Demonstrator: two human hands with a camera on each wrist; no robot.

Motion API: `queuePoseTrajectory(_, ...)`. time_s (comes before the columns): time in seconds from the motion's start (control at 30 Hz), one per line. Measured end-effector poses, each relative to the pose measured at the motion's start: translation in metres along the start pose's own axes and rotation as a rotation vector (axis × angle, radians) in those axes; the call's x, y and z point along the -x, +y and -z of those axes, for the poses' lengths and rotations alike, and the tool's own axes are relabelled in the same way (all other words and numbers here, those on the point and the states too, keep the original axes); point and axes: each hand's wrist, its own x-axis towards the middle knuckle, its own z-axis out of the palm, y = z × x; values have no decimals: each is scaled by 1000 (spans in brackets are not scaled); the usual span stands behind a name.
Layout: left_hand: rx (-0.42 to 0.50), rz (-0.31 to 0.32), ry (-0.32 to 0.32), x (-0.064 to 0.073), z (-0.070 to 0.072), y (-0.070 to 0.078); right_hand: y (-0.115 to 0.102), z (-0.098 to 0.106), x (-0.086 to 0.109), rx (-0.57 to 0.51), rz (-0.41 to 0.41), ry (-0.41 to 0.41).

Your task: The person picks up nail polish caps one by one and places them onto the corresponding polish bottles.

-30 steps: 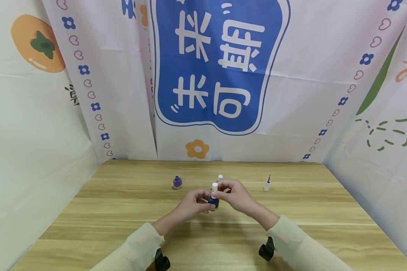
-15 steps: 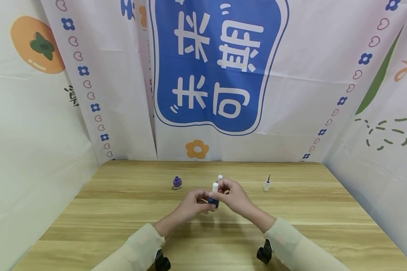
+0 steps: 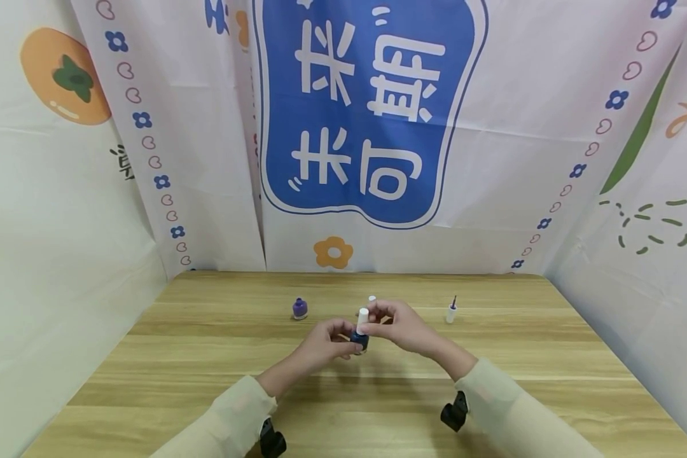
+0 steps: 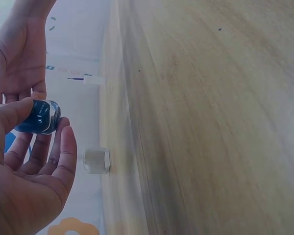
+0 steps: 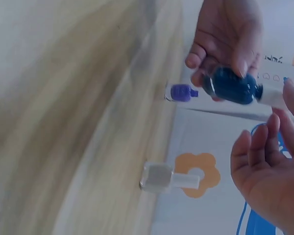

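Observation:
Between my two hands is a dark blue nail polish bottle (image 3: 359, 341), held slightly tilted above the table. My left hand (image 3: 326, 343) grips its glass body between thumb and fingers. The thumb and fingertips of my right hand (image 3: 405, 329) pinch its white cap (image 3: 363, 320). In the right wrist view, a dark neck shows between the cap and the bottle's shoulder. Just behind the right hand stands a pale nail polish bottle (image 5: 158, 177) with a white cap, mostly hidden in the head view.
An uncapped purple nail polish bottle (image 3: 300, 309) stands at the back left of the wooden table (image 3: 206, 356). To the right, a white cap (image 3: 450, 314) stands upside down with its purple brush pointing up. Printed cloth (image 3: 492, 191) walls the back and sides.
My right hand and wrist have turned back and forth a little at the cap, the forearm now slightly farther right. The blue bottle has shifted very slightly; the left hand keeps its grip.

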Motion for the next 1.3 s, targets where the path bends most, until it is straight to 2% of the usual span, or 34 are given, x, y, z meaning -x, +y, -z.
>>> queuePoseTrajectory(0.17,-4,-5,-15,0,-1,1,-6,8,0,23,29,-75)
queuePoseTrajectory(0.27,-4,-8,-16,1,-1,1,-7,8,0,28,38,-82)
queuePoseTrajectory(0.63,7,-16,-10,0,-3,-2,-2,-1,0,0,-11,23)
queuePoseTrajectory(0.8,7,-31,-14,0,-3,-2,0,-7,0,-16,-14,73)
queuePoseTrajectory(1.1,-12,-22,-9,1,-2,-3,3,-16,-1,-26,-15,144)
queuePoseTrajectory(1.2,-14,-21,-12,0,-2,-4,3,-16,-1,-17,-18,150)
queuePoseTrajectory(1.3,-12,-20,-16,0,-1,-4,3,-13,0,-18,-12,107)
